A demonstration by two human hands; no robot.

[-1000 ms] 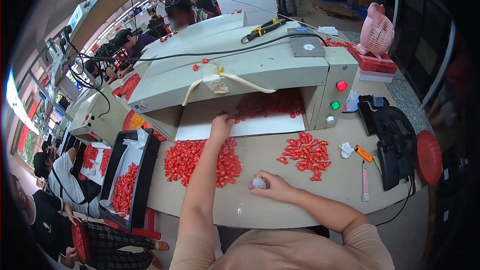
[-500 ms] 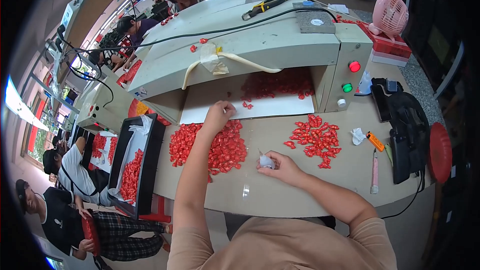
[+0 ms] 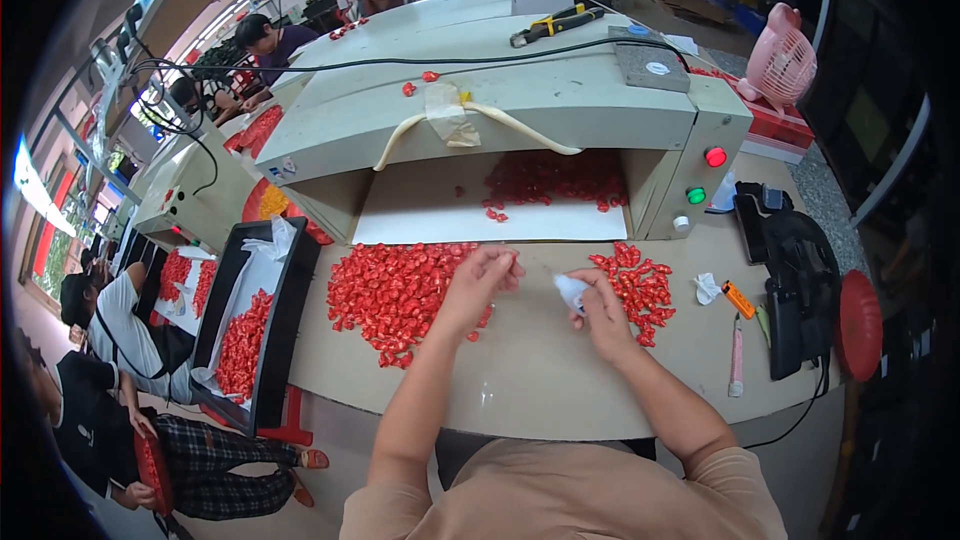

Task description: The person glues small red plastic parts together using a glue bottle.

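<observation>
My left hand (image 3: 482,285) is raised above the right edge of a large pile of glossy red pieces (image 3: 385,300). Its fingertips are pinched together; a hint of red shows there, but what they hold is too small to make out. Facing it, my right hand (image 3: 602,315) grips a small white squeeze bottle (image 3: 571,290) with a thin pointed tip directed up and left. Just beyond the right hand lies a looser group of red pieces (image 3: 645,285), several of them with pointed ends. The two hands are a short gap apart.
A grey box-shaped machine (image 3: 480,105) spans the back, with red pieces on its white bed (image 3: 430,220). At left stands a black tray (image 3: 285,320) of red pieces. An orange lighter (image 3: 738,300), a pink-handled cutter (image 3: 737,360) and a black bag (image 3: 805,270) lie right. Other people work at left.
My left hand has drawn back from the machine's opening toward the right hand. The right hand has moved right and slightly farther away with the bottle. The view has shifted a little.
</observation>
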